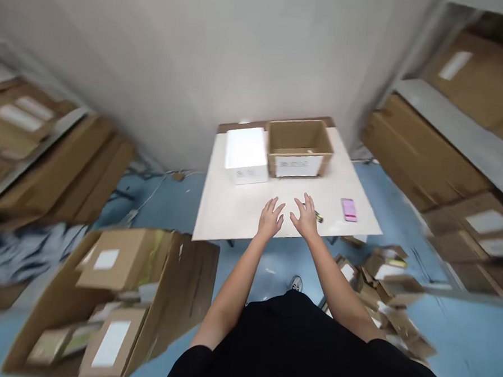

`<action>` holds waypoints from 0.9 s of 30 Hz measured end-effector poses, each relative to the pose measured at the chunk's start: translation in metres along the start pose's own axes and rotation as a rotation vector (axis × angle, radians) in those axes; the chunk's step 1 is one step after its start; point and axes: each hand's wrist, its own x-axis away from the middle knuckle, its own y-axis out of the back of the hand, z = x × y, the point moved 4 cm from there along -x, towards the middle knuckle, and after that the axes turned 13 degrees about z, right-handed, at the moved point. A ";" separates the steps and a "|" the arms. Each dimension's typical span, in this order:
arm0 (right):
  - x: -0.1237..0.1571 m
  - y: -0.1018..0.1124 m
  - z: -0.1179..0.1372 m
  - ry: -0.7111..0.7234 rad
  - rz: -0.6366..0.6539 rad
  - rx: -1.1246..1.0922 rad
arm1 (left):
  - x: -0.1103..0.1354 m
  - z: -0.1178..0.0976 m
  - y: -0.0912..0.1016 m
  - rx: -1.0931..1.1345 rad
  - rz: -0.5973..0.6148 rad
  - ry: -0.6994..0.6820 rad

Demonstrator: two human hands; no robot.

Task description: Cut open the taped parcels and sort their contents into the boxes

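My left hand (271, 218) hovers over the front part of a white table (229, 212), fingers apart and holding nothing. Beside it my right hand (305, 216), also empty with its fingers spread, partly covers a small black and yellow tool (318, 217), whose kind I cannot make out. Beyond the hands stands an open brown cardboard box (326, 150) with a white label on its front. A white box (248, 149) touches or nearly touches its left side. To the right of my right hand lies a pink phone (349, 210).
A large open carton (191, 286) holding several smaller boxes stands on the floor at left. Torn cardboard pieces (393, 297) are heaped on the blue floor at right. Shelves with cartons line both sides, the right shelf (461, 121) close by. A wall (241, 53) rises behind the table.
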 end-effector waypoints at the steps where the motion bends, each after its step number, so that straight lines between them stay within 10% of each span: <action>1: -0.013 -0.021 0.031 0.072 0.042 -0.003 | 0.023 0.028 0.015 0.002 -0.039 0.072; 10: -0.033 -0.237 0.350 0.638 0.408 -0.101 | 0.306 0.246 0.130 -0.024 -0.310 0.665; 17: 0.009 -0.344 0.538 0.917 0.649 -0.117 | 0.506 0.323 0.176 -0.026 -0.497 1.047; 22: 0.008 -0.391 0.600 1.014 0.734 -0.099 | 0.559 0.352 0.175 0.028 -0.601 1.201; 27: -0.024 -0.426 0.623 1.046 0.754 -0.078 | 0.534 0.395 0.142 0.230 -0.590 1.254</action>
